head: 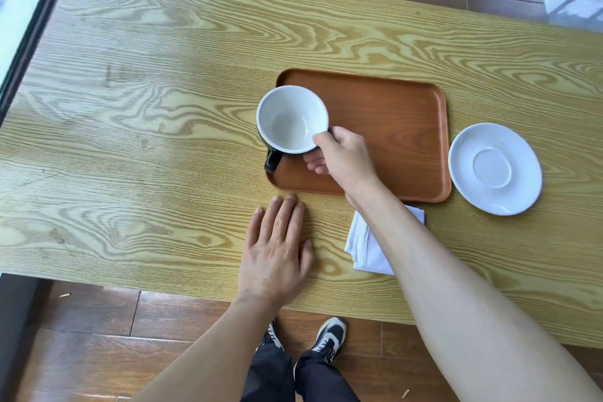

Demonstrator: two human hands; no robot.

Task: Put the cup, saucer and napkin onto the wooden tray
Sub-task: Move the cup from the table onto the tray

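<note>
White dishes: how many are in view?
2. The cup, white inside, is held by the right hand over the tray's left end. The saucer lies on the table, right of the tray. None seem hidden.

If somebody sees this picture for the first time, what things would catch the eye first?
Probably the white-lined cup, gripped at its rim by the right hand over the left end of the wooden tray. Next, the white saucer on the table right of the tray, and the left hand flat near the table's edge.
</note>
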